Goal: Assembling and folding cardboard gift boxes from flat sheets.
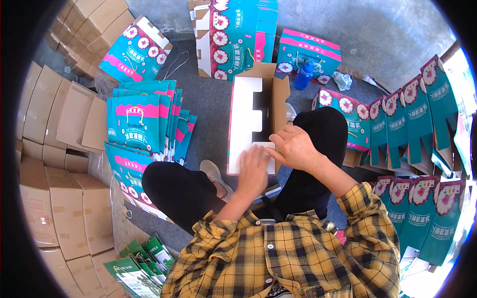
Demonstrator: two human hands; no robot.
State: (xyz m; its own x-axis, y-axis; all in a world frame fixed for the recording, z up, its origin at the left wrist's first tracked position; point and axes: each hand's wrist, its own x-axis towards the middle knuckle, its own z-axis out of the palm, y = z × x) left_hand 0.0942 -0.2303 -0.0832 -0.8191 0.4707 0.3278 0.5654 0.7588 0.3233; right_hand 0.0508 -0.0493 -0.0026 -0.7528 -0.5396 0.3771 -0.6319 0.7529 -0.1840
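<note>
Between my knees stands a cardboard gift box (242, 119), its top open, with white notched flaps on the left and a bare brown flap on the right. My right hand (296, 147) is closed, fingers curled and thumb pressed on the small white flap at the box's near end. Beside it my left hand (254, 169) lies over the near left part of the box, fingers stretched out and blurred by motion. The box's inside is dark, and I cannot make out anything in it.
Flat teal-and-pink cartons (134, 121) are stacked on the left, before piled brown boxes (64, 208). Behind the open box stand more teal cartons (238, 39) and a blue bottle (304, 75). Rows of teal boxes (417, 119) line the right. Green printed bags (141, 263) lie lower left.
</note>
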